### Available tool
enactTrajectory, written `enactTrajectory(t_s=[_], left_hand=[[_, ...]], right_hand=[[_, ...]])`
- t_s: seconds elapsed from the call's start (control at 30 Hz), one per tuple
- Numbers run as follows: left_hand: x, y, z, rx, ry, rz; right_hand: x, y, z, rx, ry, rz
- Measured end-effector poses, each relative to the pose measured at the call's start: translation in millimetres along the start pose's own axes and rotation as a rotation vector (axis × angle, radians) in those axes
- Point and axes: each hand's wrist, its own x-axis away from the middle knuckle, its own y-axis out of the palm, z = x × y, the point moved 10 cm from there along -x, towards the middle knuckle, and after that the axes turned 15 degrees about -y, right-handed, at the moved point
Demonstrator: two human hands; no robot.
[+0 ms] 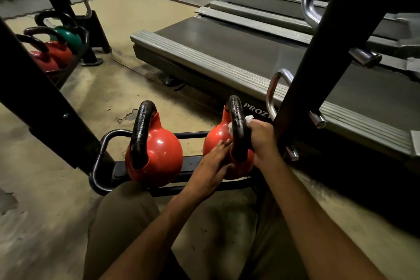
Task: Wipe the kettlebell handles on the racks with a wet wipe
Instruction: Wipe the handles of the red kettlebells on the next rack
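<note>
Head view: your right hand curls its fingers round the white wet wipe on the black handle of the right orange kettlebell, which sits on the low black rack. Your left hand lies flat, fingers straight, steadying the ball. Whether the left orange kettlebell is wiped is unclear. The far red and green kettlebells probably remain.

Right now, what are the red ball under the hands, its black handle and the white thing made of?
The ball: probably metal under a glossy red coat, vinyl or paint, with bright highlights. The handle: likely cast iron, rough black, pitted and glinting wet. White thing: a soft wipe, crumpled in the right hand.
</note>
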Motion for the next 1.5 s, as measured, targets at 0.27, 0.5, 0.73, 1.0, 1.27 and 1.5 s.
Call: enactTrajectory(t_s=[0.27,0.5,0.73,1.0,1.27,1.5], left_hand=[[1,-4,3,0.020,-0.007,-0.015],[-1,1,-3,0.093,-0.043,-0.032],[-1,2,-3,-0.008,-0.003,0.017],[4,-1,4,0.008,-0.013,-0.016],[3,-1,4,0.153,-0.029,-0.033],[8,-5,9,0.136,0.018,0.002]], right_hand=[[-41,10,-34,0.215,-0.186,0.041],[43,51,-89,1.040,-1.022,-0.444],[59,-22,-52,0.488,-0.587,0.021],[4,13,5,-0.318,0.282,-0.061],[43,40,-81,0.880,-0.928,-0.187],[98,20,-62,0.877,-1.108,-0.358]])
